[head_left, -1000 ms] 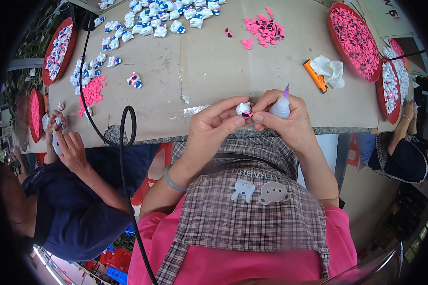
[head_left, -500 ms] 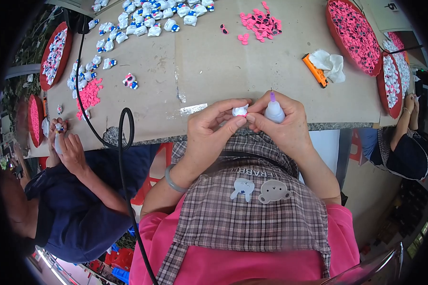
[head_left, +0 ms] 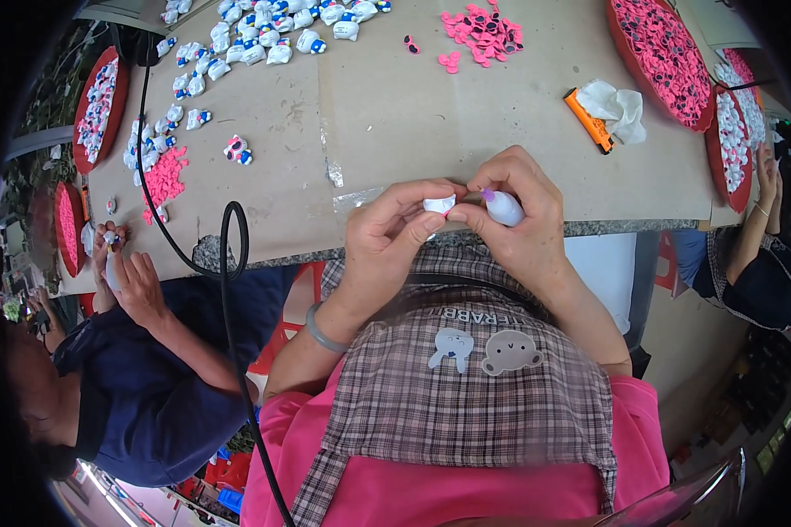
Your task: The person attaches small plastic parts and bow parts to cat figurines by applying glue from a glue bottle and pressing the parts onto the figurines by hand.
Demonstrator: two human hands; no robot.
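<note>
- At the center of the frame, the left hand (head_left: 387, 224) had a close pinch on a small white figure (head_left: 439, 205), thumb below and fingers above.
- A second earlier the figure's front, with its pink glasses, had shown; now mostly plain white faced me, with a little pink at its lower right.
- Just right of it, the right hand (head_left: 527, 198) was curled firmly around a squeeze bottle (head_left: 505, 209), its thumb tip at the figure's edge; I couldn't tell whether it pressed.
- The bottle's purple nozzle had pointed up before; now it tipped left, toward the figure, without visibly touching it.
- Beyond the hands, one figure with pink glasses (head_left: 237, 150) lay as before, left of center on the table (head_left: 395, 114).
- Small pink pieces (head_left: 164, 180) sat in a pile left of it, unchanged.
- White-and-blue figures (head_left: 309, 41) crowded the upper left.
- Pink glasses (head_left: 486, 39) lay heaped at top center, and an orange tool (head_left: 589, 121) rested beside a crumpled tissue (head_left: 620, 105) at upper right.
- At the left edge, a co-worker's hand (head_left: 136, 285) was on another bottle, much as earlier.
</note>
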